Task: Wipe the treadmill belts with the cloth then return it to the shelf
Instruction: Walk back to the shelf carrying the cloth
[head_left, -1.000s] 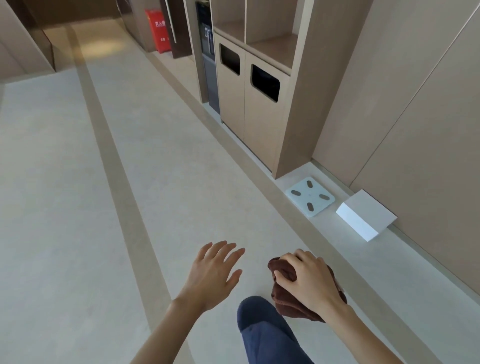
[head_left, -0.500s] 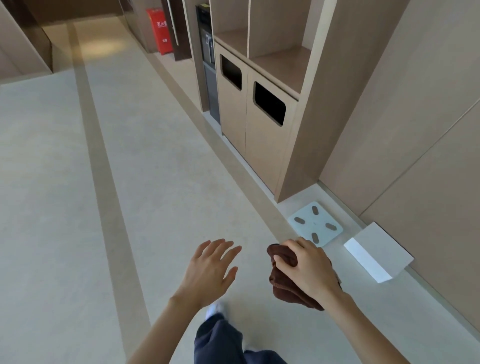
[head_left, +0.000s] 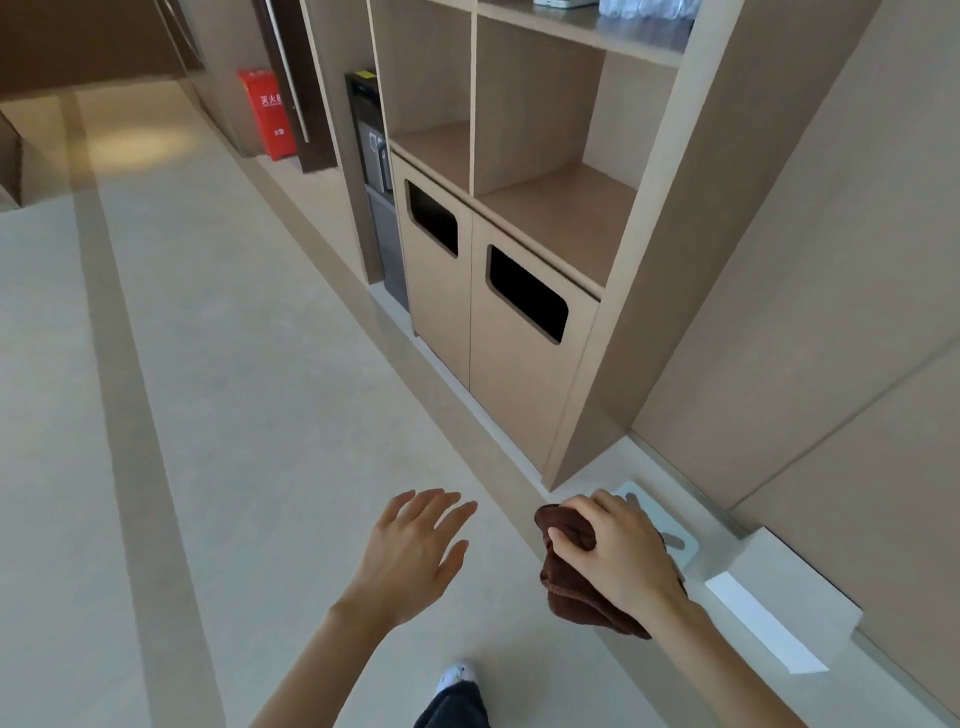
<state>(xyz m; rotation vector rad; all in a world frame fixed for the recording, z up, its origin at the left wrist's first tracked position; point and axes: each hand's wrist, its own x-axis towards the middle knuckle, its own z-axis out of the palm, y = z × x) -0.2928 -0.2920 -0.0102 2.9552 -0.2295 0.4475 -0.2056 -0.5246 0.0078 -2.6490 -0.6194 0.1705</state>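
My right hand grips a bunched dark brown cloth at the lower right, held above the floor. My left hand hangs beside it with fingers spread and holds nothing. Ahead on the right stands a wooden shelf unit with open cubbies above two bin doors with dark slots. No treadmill is in view.
A white bathroom scale lies on the raised floor strip behind my right hand, a white box beside it. A red extinguisher box and a dark dispenser stand further along the wall. Pale floor stretches to the left.
I have walked closer to the shelf unit, which now looms larger and nearer. My right hand keeps hold of the cloth; the scale has slid behind that hand.
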